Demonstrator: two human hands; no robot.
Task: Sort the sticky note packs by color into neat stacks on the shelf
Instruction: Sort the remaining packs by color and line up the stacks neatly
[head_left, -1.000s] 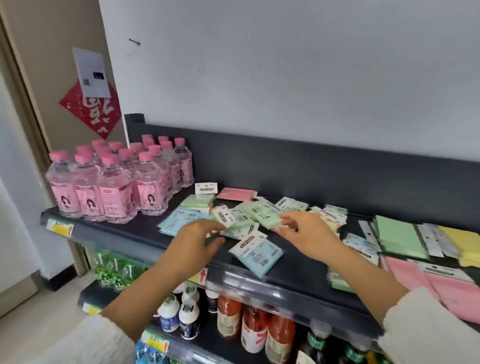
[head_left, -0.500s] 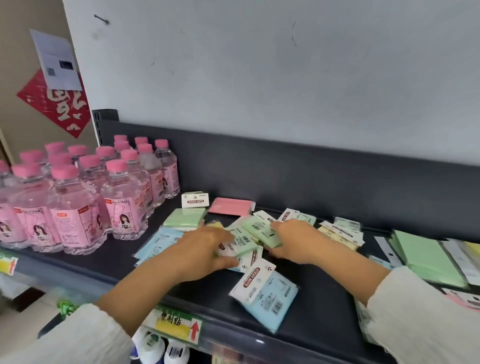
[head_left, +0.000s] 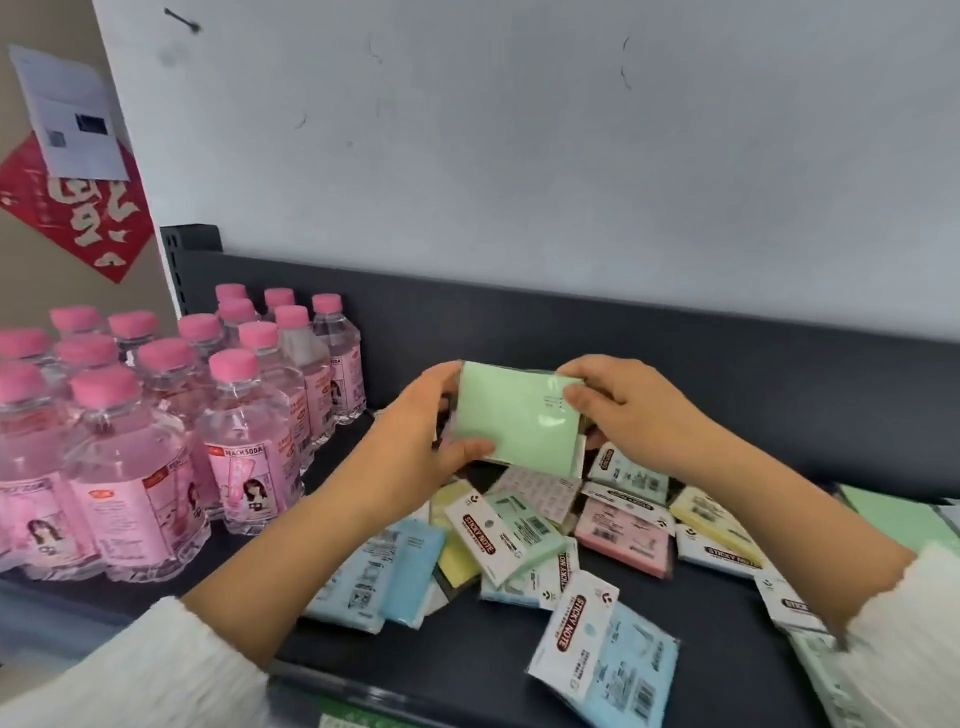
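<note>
On my left stand clear plastic bottles (head_left: 244, 441) with round pink caps, labelled PEACH SODA. Above the dark shelf (head_left: 467, 654), my left hand (head_left: 415, 441) and right hand (head_left: 628, 410) each curl round an edge of a flat, glossy green pack (head_left: 519, 421), lifted off the pile. Below it, the film-wrapped loose packs (head_left: 509, 530) read STICKY NOTE.

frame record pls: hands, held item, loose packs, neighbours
left hand: grips left edge of green sticky note pack
right hand: pinches the same pack's upper right edge
held pack: above the pile, plain face to camera
pile: blue pack, pink pack, yellow pack and others, overlapping, unsorted
surface: dark shelf
left of pile: peach soda bottles, pink caps
</note>
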